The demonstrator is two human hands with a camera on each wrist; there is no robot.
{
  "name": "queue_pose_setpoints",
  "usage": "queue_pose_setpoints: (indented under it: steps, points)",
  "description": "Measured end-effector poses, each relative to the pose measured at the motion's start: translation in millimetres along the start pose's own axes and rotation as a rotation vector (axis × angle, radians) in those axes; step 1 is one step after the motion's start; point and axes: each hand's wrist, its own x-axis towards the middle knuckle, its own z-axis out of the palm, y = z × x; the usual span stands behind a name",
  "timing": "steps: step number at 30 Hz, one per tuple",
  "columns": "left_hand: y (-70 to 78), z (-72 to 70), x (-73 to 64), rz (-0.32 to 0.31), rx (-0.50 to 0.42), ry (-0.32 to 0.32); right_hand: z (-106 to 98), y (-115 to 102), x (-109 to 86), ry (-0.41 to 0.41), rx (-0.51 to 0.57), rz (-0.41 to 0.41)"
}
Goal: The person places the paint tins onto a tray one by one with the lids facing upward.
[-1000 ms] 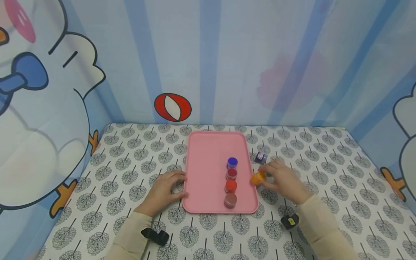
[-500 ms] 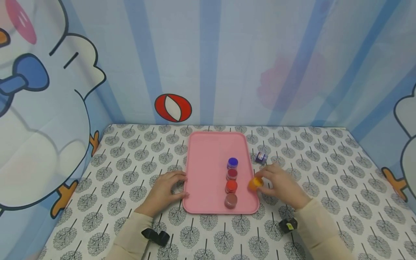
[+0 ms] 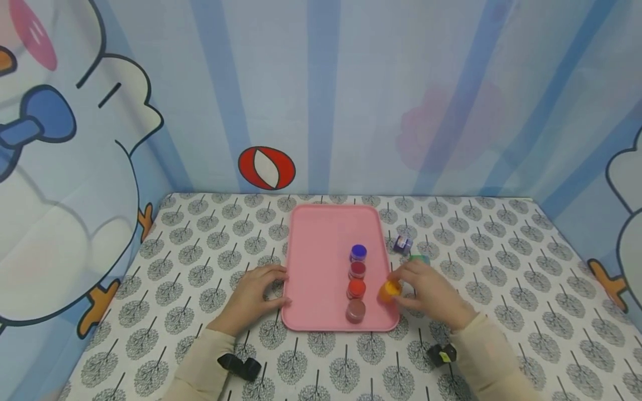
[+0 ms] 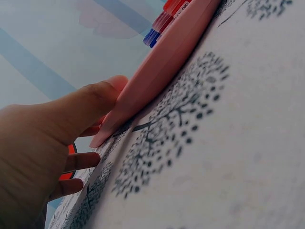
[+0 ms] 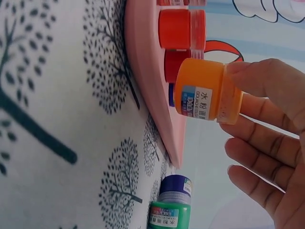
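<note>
My right hand point(image 3: 428, 289) pinches an orange paint jar point(image 5: 200, 88) by its lid, between thumb and fingertips. In the head view that jar overlaps the right side of a pink tray point(image 3: 318, 250); the right wrist view shows it upright, lid toward the hand. Blue point(image 3: 358, 253), dark red point(image 3: 357, 270), red point(image 3: 356, 289) and brown point(image 3: 355, 311) paint jars stand in a column on the tray. At the tray's left edge rests my left hand point(image 3: 254, 292), fingers spread and loosely bent. Its thumb touches the tray's outer wall in the left wrist view.
Right of the tray, a purple jar point(image 3: 403, 244) lies on the tree-print cloth point(image 3: 200, 245). Just nearer is a green jar point(image 5: 169, 214), partly hidden behind my right hand in the head view. A cartoon-print curtain point(image 3: 326, 100) hangs behind the table.
My right hand has carried the orange jar leftward and nearer, from outside the tray's right rim to over its right side. The green jar now shows behind the hand. My left hand has stayed put.
</note>
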Motion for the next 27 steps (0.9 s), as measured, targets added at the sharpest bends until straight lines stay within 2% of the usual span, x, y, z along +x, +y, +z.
queue_pose_setpoints:
  steps: [13, 20, 27]
  points:
    - [-2.6, 2.1, -0.5, 0.005, 0.013, 0.002, 7.7, -11.9, -1.4, -0.054, 0.01, -0.077]
    - [-3.4, 3.3, -1.2, -0.003, 0.005, 0.004, 8.7, -18.6, -1.2, -0.112, 0.029, -0.058]
    - [-0.6, 1.4, -1.1, -0.018, -0.013, -0.006, 11.0, -20.9, -1.2, -0.13, 0.016, -0.054]
